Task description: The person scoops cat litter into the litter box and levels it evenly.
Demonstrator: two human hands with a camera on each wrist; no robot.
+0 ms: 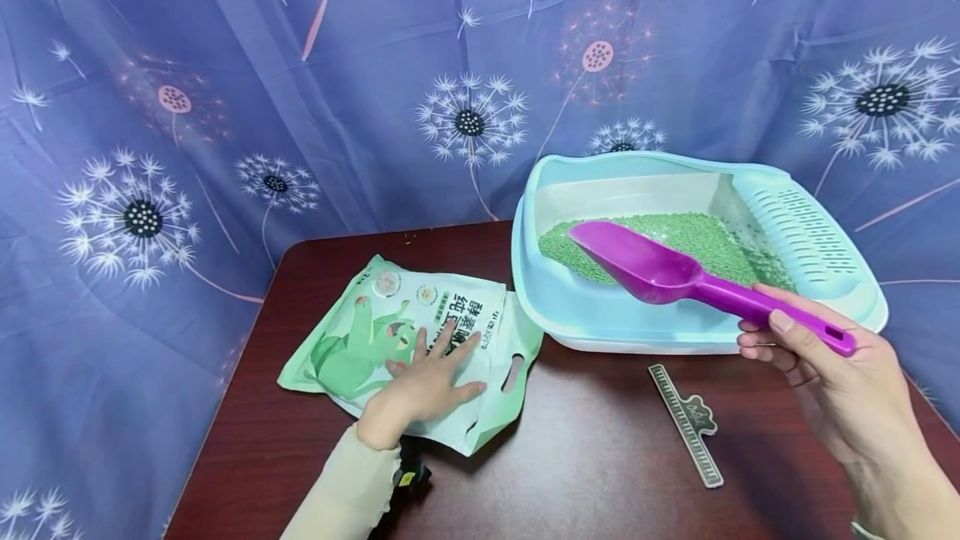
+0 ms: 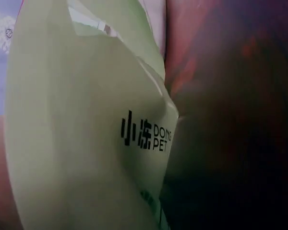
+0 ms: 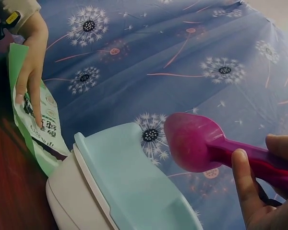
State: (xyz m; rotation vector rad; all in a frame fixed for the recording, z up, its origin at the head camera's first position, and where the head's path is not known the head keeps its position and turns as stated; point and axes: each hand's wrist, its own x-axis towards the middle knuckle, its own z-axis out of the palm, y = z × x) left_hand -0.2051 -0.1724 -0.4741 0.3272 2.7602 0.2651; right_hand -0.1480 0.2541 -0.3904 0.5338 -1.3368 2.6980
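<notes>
My right hand [image 1: 832,373] grips a purple scoop [image 1: 652,265] by its handle, holding it up in front of the litter box. The scoop's bowl points left and overlaps the green pellets [image 1: 697,240] in the head view; from the right wrist, its rounded underside shows. On the left, my left hand [image 1: 423,386] rests with spread fingers on a green and white litter bag [image 1: 367,340] lying flat on the table. The bag's cut-out handle is toward the litter box. In the left wrist view the bag [image 2: 86,134] fills much of the picture and that hand is hidden.
A light blue and white litter box [image 1: 637,327] stands at the back right, with a slotted step on its right side. A long flat clip [image 1: 686,423] lies on the dark red table [image 1: 592,457] before it. A blue dandelion-print curtain [image 1: 360,90] hangs behind.
</notes>
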